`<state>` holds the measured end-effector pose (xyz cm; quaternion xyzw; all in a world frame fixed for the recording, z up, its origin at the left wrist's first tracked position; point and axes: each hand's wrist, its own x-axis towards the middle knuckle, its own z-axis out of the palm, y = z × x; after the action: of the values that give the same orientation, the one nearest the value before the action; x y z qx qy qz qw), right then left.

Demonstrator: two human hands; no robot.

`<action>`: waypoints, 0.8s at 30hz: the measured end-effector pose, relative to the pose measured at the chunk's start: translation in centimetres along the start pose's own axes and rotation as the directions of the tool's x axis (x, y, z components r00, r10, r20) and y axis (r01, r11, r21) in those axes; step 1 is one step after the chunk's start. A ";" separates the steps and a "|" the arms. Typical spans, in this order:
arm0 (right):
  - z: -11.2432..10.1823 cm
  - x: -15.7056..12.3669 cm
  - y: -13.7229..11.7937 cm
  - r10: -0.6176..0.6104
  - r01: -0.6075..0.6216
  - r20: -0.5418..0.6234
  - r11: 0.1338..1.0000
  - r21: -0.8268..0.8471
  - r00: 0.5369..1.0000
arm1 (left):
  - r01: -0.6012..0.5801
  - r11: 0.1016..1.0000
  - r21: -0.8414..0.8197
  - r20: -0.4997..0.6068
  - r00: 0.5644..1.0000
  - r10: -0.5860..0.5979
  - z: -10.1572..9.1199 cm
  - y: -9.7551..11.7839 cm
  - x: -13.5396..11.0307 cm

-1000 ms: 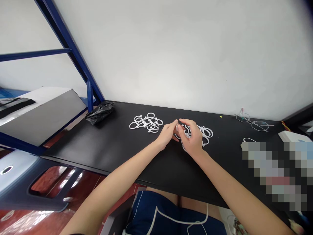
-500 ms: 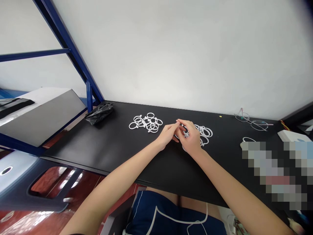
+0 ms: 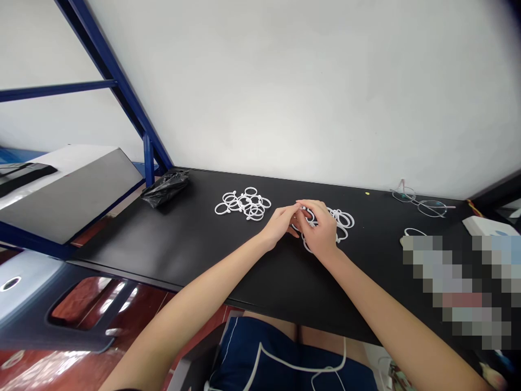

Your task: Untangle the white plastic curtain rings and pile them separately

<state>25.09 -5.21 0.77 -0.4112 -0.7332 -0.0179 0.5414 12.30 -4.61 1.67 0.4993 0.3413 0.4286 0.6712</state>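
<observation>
My left hand [image 3: 280, 226] and my right hand [image 3: 321, 228] meet over the black table, fingertips pinched together. Between them shows part of a thin white plastic ring [image 3: 312, 215] with a small ball on it; the fingers cover the rest. Both hands seem closed on this ring, though the exact grip is hidden. Under and beside my right hand lies a pile of similar white rings [image 3: 347, 219], partly covered by the hand. To the left of my left hand, a second pile of white rings [image 3: 232, 203] with small ball ends lies loosely overlapped.
A crumpled black plastic bag [image 3: 166, 187] rests at the table's far left corner. Eyeglasses [image 3: 431, 208] lie at the back right, near a white box [image 3: 488, 225]. A blue metal frame [image 3: 118, 81] rises on the left, and a white wall stands behind.
My right hand has shifted very slightly, and a little more of the white ring shows between the hands. Both ring piles stay put.
</observation>
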 end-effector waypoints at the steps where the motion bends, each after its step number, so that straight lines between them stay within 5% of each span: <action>1: -0.1 0.0 -0.1 -0.002 0.002 -0.015 1.000 0.006 1.000 | -0.003 1.000 -0.010 -0.018 1.000 0.003 0.1 0.1 0.0; 9: -0.2 0.1 -0.4 -0.013 0.018 -0.071 0.998 0.060 0.997 | -0.031 0.999 -0.025 -0.258 0.966 0.024 0.2 0.5 0.0; 19: -0.1 0.2 -0.1 -0.005 0.011 -0.098 0.998 0.064 0.995 | -0.260 0.902 0.344 -0.105 0.944 0.312 -0.1 -1.0 -0.3; 24: -0.1 0.1 0.0 0.023 -0.017 -0.103 0.998 0.061 0.994 | -0.283 0.855 0.434 -0.092 0.931 0.354 0.0 -0.9 -0.4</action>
<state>25.18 -5.18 0.92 -0.4005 -0.7001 -0.0116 0.5910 12.39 -5.07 0.77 0.6414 0.3922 0.4927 0.4383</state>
